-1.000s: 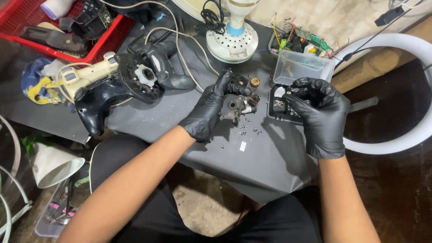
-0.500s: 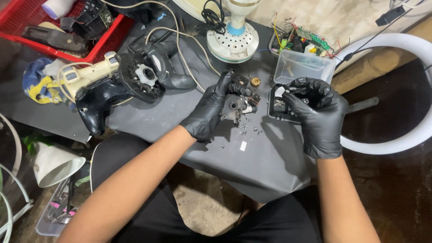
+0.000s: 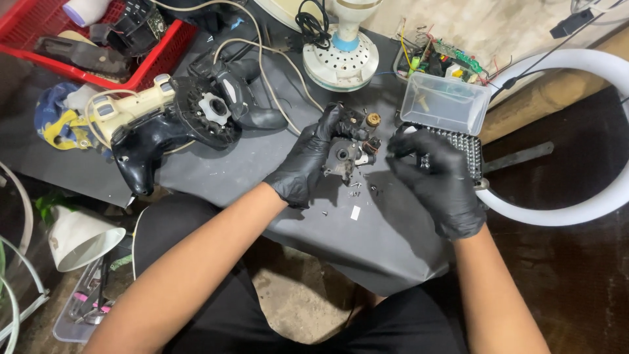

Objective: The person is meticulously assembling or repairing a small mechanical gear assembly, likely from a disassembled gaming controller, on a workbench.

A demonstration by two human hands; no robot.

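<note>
- A small grey metal motor assembly (image 3: 343, 157) sits on the dark work sheet (image 3: 386, 242), right against the fingertips of the left hand (image 3: 308, 160).
- The left hand wears a black glove; its fingers are curled round the near side of the assembly and closed on it, thumb toward the top — a firm hold, as far as the view shows.
- Just past those fingertips, at the far end of the assembly, stands a small brass-coloured fitting (image 3: 373, 120).
- The right hand (image 3: 438, 178), also in a black glove, is just beside the assembly, fingers bent and pinched together near a small dark part; whether anything is actually held between them cannot be told.
- Under and behind the right fingers lies a black tray of bits (image 3: 470, 145), with its clear plastic lid (image 3: 445, 103) tilted up beyond it.
- Below both sets of fingertips, loose screws (image 3: 354, 192) and a small white chip (image 3: 355, 212) lie scattered on the sheet.
- Well to the left of the left hand lies a black round housing (image 3: 207, 115) joined to a cream-coloured tool body (image 3: 131, 108).
- Beyond the fingers — at the far edge — stand a white fan base (image 3: 341, 62) and a green circuit board (image 3: 452, 59).
- A red basket (image 3: 154, 59) sits at the far left corner.
</note>
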